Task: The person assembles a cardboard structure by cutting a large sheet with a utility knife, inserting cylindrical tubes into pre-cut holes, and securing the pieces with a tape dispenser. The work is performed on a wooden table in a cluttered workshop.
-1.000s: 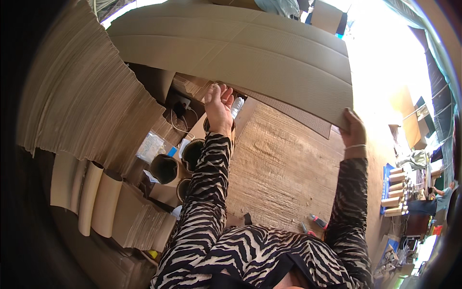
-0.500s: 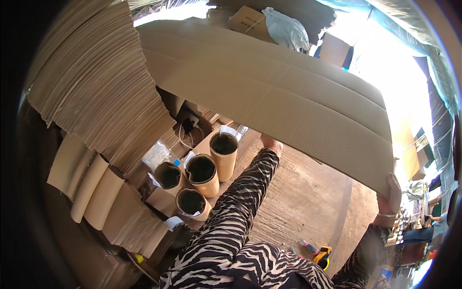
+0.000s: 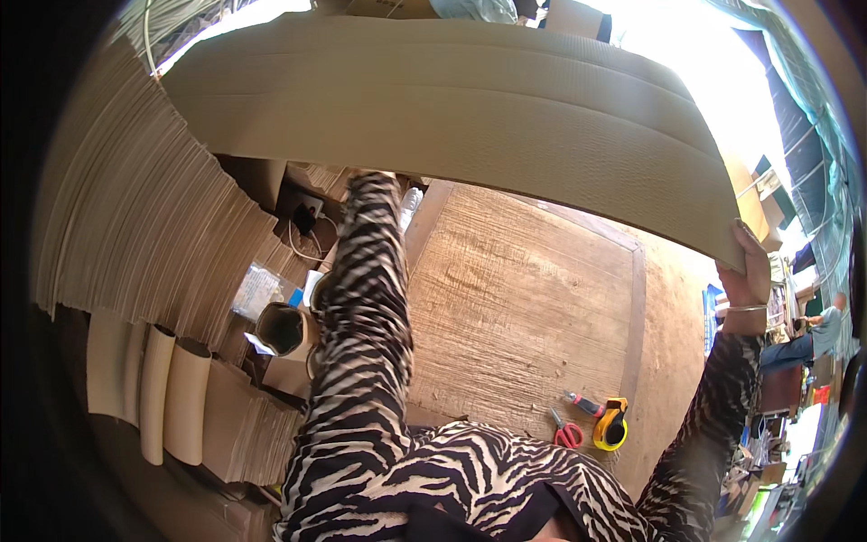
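A long brown cardboard sheet (image 3: 470,108) with crease lines spans the upper part of the head view, lifted and tilted above the wooden worktop. My right hand (image 3: 750,275), a bangle at its wrist, is closed on the sheet's near right corner, with the thumb on the facing side. On the left, my outstretched arm in a zebra-striped sleeve reaches to the sheet's lower edge. Only a sliver of my left hand (image 3: 372,172) shows there; its fingers are hidden behind the cardboard. The sheet's left end overlaps the tall stack of cardboard (image 3: 153,199).
On the wooden worktop (image 3: 515,307) lie red-handled scissors (image 3: 566,429), a utility knife (image 3: 585,404) and a yellow-and-black tape measure (image 3: 611,425). Left of my arm stands a cardboard tube (image 3: 282,328); rolled cardboard (image 3: 188,397) lies beyond. A person (image 3: 817,334) is at far right.
The sheet has shifted left and levelled out. My left hand has moved left and away, its arm now covering most of the tubes. My right hand is slightly higher and still grips the corner.
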Motion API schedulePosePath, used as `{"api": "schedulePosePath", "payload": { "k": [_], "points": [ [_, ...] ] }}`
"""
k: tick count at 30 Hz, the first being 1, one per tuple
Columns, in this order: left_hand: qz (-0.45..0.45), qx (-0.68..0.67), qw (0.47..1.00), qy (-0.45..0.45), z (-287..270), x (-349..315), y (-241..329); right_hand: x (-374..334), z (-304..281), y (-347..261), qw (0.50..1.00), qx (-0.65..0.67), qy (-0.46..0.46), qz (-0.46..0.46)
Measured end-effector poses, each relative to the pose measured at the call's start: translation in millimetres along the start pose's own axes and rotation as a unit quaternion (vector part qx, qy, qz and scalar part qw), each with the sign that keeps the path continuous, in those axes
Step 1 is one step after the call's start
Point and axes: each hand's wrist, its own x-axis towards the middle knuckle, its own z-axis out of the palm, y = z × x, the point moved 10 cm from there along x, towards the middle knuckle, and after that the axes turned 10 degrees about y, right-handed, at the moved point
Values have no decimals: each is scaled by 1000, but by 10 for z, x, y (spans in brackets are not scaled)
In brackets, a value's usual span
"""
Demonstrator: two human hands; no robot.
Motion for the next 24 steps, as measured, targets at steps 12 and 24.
{"api": "schedulePosePath", "payload": {
  "k": [12,24],
  "points": [
    [94,32,995,15,-470,-1604,680,-200,-1370,857,1000,26,-13,9],
    [-46,299,952,-41,-1246,-2926,-1012,-1378,-4416,3214,980,71,165,90]
  ]
}}
